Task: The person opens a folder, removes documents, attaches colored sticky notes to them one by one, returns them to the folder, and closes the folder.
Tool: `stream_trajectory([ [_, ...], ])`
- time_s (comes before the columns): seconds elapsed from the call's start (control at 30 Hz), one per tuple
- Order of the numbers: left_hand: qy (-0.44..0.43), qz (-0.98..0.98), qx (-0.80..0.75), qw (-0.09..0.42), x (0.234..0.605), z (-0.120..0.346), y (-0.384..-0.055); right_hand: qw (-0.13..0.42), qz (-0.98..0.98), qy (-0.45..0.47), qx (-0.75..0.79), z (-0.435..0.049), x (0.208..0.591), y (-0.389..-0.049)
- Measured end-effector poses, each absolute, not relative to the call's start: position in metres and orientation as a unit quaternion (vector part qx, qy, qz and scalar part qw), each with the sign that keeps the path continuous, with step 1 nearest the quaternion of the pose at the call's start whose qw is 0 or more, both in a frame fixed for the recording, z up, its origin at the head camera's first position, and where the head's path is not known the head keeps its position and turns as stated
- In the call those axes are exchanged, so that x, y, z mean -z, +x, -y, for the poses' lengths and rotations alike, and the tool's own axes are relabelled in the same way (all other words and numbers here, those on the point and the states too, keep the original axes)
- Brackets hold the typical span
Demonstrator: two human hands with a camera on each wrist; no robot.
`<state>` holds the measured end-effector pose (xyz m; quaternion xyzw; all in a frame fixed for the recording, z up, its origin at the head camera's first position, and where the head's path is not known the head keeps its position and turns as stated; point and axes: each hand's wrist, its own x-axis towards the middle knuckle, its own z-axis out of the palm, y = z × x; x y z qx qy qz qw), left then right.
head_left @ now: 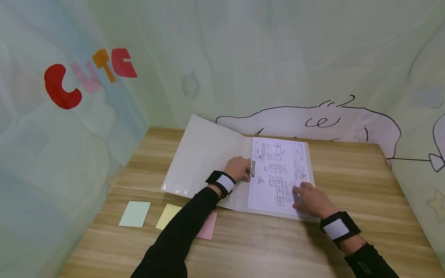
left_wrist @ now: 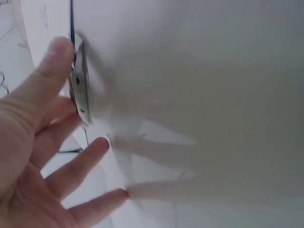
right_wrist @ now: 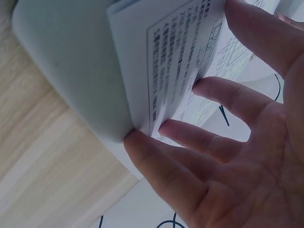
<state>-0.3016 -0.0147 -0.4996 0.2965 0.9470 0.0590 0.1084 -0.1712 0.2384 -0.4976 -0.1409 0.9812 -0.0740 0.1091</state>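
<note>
A white clip folder (head_left: pixel 208 154) lies opened on the table, its cover spread to the left. Printed sheets with technical drawings (head_left: pixel 274 173) lie on its right side, their left edge under a metal clip (head_left: pixel 253 168). My left hand (head_left: pixel 238 168) is at the clip; in the left wrist view the thumb and a finger pinch the metal clip (left_wrist: pixel 80 85), while other fingers stretch toward the white cover. My right hand (head_left: pixel 313 199) touches the lower right part of the sheets. In the right wrist view its fingers lie spread along the edge of the printed paper (right_wrist: pixel 166 61).
Left of the folder, on the wooden table (head_left: pixel 264 247), are a green sticky note (head_left: pixel 135 214), a yellow one (head_left: pixel 168 214) and a pink one (head_left: pixel 208 227), the latter two partly behind my left sleeve. A printed fabric wall (head_left: pixel 264 69) stands behind the table.
</note>
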Motion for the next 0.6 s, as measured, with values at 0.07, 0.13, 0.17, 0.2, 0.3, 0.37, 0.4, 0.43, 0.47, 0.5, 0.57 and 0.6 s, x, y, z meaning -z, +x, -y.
stream_trajectory([
  [0.07,0.315,-0.939,-0.075,0.117,0.5,0.021,-0.305,0.109,-0.981,-0.141,0.074,-0.237,0.498,-0.172],
  [0.13,0.337,-0.929,-0.074,0.133,0.497,0.025,-0.308,0.111,-0.981,-0.139,0.074,-0.237,0.498,-0.172],
  [0.17,0.348,-0.924,-0.074,0.143,0.496,0.026,-0.31,0.112,-0.982,-0.137,0.073,-0.237,0.498,-0.172],
  [0.2,0.361,-0.917,-0.076,0.151,0.494,0.028,-0.311,0.113,-0.982,-0.136,0.073,-0.237,0.498,-0.172],
  [0.3,0.393,-0.9,-0.067,0.175,0.49,0.032,-0.313,0.115,-0.981,-0.135,0.073,-0.237,0.498,-0.172],
  [0.37,0.408,-0.893,-0.067,0.176,0.488,0.035,-0.314,0.116,-0.981,-0.135,0.072,-0.237,0.499,-0.172],
  [0.4,0.412,-0.892,-0.067,0.175,0.486,0.037,-0.313,0.118,-0.981,-0.135,0.074,-0.237,0.498,-0.172],
  [0.43,0.413,-0.892,-0.065,0.173,0.485,0.038,-0.312,0.119,-0.981,-0.135,0.074,-0.237,0.498,-0.172],
  [0.47,0.411,-0.893,-0.067,0.173,0.484,0.039,-0.312,0.121,-0.981,-0.134,0.075,-0.237,0.498,-0.173],
  [0.5,0.406,-0.894,-0.071,0.174,0.482,0.04,-0.311,0.122,-0.981,-0.133,0.075,-0.237,0.498,-0.173],
  [0.57,0.398,-0.897,-0.076,0.176,0.479,0.041,-0.308,0.125,-0.98,-0.134,0.075,-0.236,0.497,-0.174],
  [0.6,0.392,-0.899,-0.078,0.178,0.478,0.042,-0.308,0.126,-0.98,-0.134,0.075,-0.236,0.497,-0.174],
])
